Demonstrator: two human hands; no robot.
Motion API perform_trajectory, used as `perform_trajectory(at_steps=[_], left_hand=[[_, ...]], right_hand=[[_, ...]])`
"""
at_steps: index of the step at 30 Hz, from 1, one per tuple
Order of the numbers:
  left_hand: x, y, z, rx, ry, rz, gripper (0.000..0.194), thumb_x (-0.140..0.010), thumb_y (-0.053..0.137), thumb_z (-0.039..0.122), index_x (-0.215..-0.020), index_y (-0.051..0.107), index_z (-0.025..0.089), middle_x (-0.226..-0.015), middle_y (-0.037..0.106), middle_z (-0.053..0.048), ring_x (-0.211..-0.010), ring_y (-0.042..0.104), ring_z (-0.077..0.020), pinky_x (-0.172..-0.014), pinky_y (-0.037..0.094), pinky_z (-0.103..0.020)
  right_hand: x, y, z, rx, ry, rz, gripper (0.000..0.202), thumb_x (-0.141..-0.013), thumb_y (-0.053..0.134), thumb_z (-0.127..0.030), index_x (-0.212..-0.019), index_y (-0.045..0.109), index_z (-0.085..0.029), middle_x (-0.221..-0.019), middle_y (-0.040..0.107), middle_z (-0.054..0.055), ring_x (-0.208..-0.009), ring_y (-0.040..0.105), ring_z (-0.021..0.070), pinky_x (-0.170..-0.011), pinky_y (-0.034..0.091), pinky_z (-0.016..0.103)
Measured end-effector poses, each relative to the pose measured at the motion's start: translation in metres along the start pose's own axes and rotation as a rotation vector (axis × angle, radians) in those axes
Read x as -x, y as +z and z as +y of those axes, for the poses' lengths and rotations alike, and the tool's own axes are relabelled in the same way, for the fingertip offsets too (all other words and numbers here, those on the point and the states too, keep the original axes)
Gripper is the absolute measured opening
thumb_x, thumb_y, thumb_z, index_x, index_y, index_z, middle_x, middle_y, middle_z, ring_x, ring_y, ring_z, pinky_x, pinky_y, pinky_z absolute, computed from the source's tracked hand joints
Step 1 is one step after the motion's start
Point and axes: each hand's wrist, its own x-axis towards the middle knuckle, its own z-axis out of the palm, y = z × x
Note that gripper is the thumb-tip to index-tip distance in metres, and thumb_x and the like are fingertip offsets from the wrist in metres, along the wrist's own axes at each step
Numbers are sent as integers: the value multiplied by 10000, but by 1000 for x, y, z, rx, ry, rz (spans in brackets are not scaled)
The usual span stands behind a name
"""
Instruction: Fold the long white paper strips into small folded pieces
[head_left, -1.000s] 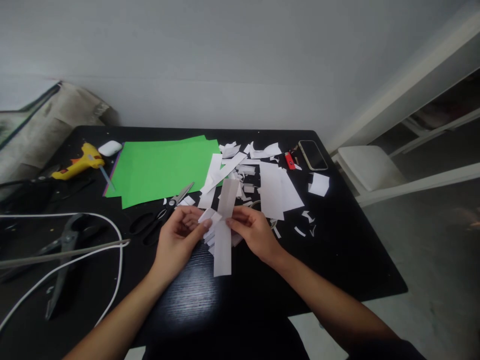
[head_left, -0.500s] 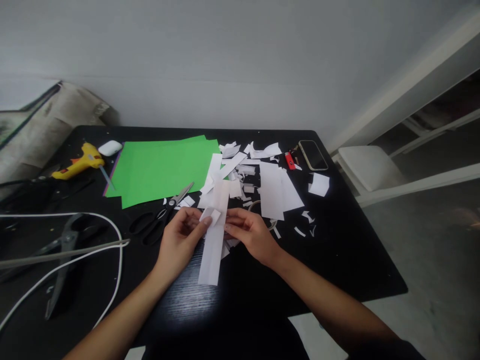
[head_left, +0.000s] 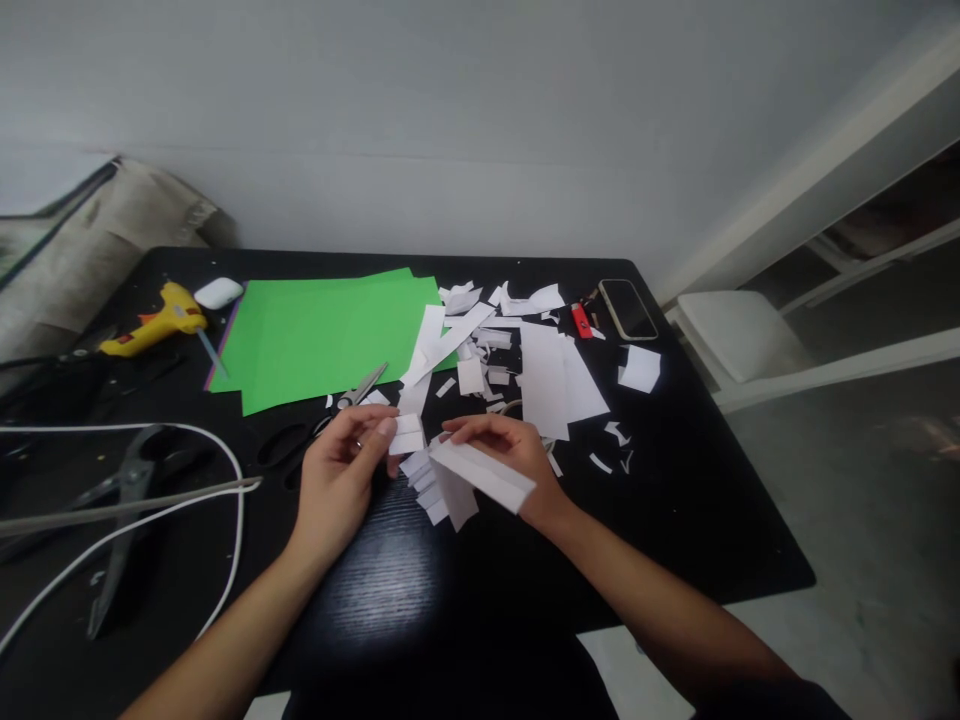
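Between thumb and fingers, my left hand (head_left: 345, 470) pinches a small creased white paper piece (head_left: 407, 434). My right hand (head_left: 514, 455) holds a folded white paper strip (head_left: 484, 475), whose one half slants toward the wrist while the other hangs down. Its fingertips are partly behind the strip. The two hands are a short way apart over the black table. Below them lie several small white paper pieces (head_left: 426, 492). Scissors (head_left: 363, 388) with black handles lie just beyond my left hand, partly hidden by it.
Green sheets (head_left: 322, 335) lie at the back left near a yellow glue gun (head_left: 161, 320) and a white case (head_left: 219, 293). Paper scraps (head_left: 491, 340) and larger white sheets (head_left: 545, 380) lie mid-table. A red lighter (head_left: 581, 321) and phone (head_left: 628, 309) are at right; a white cable (head_left: 238, 530) loops left.
The long strip, upright between both hands before, is now folded and in my right hand, swung to the right. My left hand has moved slightly left with the small paper piece.
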Motion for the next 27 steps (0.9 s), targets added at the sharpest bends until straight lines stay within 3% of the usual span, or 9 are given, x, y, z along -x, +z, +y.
perform_trajectory(at_steps=[5, 9, 13, 16, 20, 27], left_hand=[[2, 4, 1, 73, -43, -10, 177, -892, 762, 307, -1009, 669, 212, -764, 653, 31, -484, 587, -85, -481, 476, -230], [2, 4, 4, 66, -39, -24, 202, -861, 787, 289, -1001, 664, 211, -816, 667, 28, -506, 630, -89, -501, 514, -227], [2, 4, 6, 25, -43, -44, 263, -840, 798, 303, -1069, 713, 208, -846, 693, 14, -523, 659, -108, -527, 544, -247], [3, 6, 8, -18, -52, -75, 218, -855, 782, 305, -1048, 753, 210, -768, 697, 18, -527, 673, -124, -557, 557, -259], [8, 7, 6, -100, -20, -95, 148, -876, 767, 300, -998, 759, 217, -639, 684, 33, -519, 665, -127, -572, 559, -251], [12, 6, -2, -244, 92, -57, 149, -870, 799, 309, -993, 761, 233, -751, 710, 21, -570, 634, -101, -564, 541, -219]], right_hand=[[0, -1, 1, 14, -34, 26, 117, -837, 797, -342, -845, 782, -226, -985, 816, 54, -966, 770, 227, -921, 598, 390], [2, 1, -1, 131, -36, 65, 95, -855, 723, -287, -864, 800, -231, -938, 819, 42, -892, 762, 216, -837, 606, 359], [4, 2, -6, 128, 33, 64, 207, -891, 620, -263, -887, 824, -231, -957, 824, 46, -893, 759, 210, -799, 612, 351], [4, 2, -7, 96, 38, 41, 157, -876, 710, -325, -946, 819, -237, -990, 821, 49, -919, 763, 218, -832, 620, 373], [4, 5, -2, 19, -2, 11, 216, -772, 845, -278, -975, 784, -237, -1008, 806, 35, -965, 762, 213, -920, 621, 389], [9, 9, -4, -18, -27, 0, 219, -803, 816, -259, -1013, 754, -251, -1033, 787, 27, -1005, 754, 202, -979, 615, 392]])
